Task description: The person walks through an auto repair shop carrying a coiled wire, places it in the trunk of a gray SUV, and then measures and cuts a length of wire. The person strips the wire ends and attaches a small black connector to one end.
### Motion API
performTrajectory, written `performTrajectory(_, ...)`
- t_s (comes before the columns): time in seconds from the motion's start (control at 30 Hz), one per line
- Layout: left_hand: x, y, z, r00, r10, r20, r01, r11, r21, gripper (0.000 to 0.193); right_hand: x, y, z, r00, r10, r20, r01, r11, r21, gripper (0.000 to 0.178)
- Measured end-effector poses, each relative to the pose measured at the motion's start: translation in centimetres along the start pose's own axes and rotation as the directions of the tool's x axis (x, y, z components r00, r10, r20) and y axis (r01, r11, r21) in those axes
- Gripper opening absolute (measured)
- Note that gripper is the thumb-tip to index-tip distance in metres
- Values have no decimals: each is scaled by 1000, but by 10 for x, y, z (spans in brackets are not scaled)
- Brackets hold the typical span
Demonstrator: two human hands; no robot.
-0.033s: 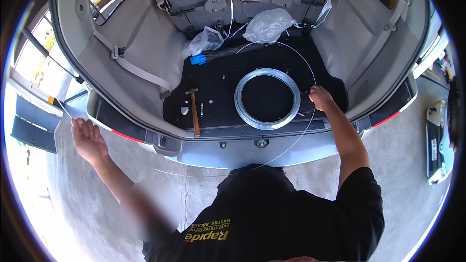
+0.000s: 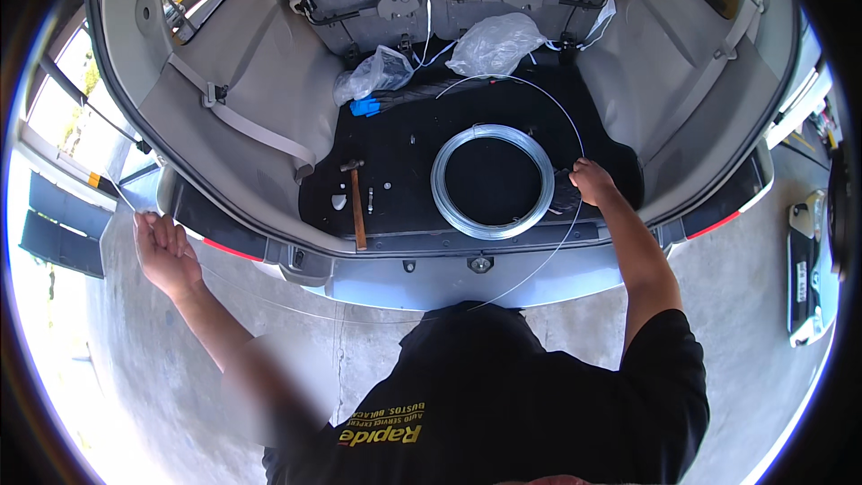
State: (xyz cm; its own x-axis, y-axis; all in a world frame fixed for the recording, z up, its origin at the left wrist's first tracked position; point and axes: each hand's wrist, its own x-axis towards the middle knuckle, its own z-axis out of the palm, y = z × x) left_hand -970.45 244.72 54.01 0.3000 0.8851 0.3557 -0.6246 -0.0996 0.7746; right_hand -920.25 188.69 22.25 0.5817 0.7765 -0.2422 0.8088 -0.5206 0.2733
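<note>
My left hand (image 2: 168,256) is raised beyond the left side of the car's rear opening, its fingers closed on a thin metal wire (image 2: 563,242). A short end of the wire sticks up past those fingers. The strand sweeps below the bumper in front of me and up to my right hand (image 2: 593,181), which pinches it over the right of the cargo floor. From there it arcs over the floor toward the plastic bags. A coil of silvery wire (image 2: 440,181) lies flat, left of my right hand. Further left is a wooden-handled hammer (image 2: 359,207).
Beside the hammer are a small whitish piece (image 2: 338,202) and several small metal parts. Clear plastic bags (image 2: 496,43) and a dark glove-like item with a blue end (image 2: 365,107) lie near the folded seats (image 2: 359,27). The bumper (image 2: 422,283) runs between me and the cargo floor.
The wire span between my hands sits slightly differently below the bumper and shows more clearly on the left. Both hands keep their hold, and the view has shifted slightly.
</note>
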Motion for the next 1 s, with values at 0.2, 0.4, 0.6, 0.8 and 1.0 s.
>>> performTrajectory(0.2,-5,-22,32,990,16,-143,-4,997,78,28,25,71,43,962,267,-57,-191,808,557,18)
performTrajectory(0.4,-45,-75,57,980,-94,-178,126,976,176,27,75,110,66,860,490,-141,-137,488,862,6)
performTrajectory(0.6,-64,-193,137,958,-287,23,262,902,343,27,151,81,49,909,395,-132,-32,382,924,13)
performTrajectory(0.8,-69,-273,185,816,-529,231,513,848,130,23,170,-16,-28,937,211,-279,289,-16,957,11)
performTrajectory(1.0,-78,-321,198,722,-590,361,605,792,85,20,109,-98,-114,925,144,-353,377,-208,903,9)
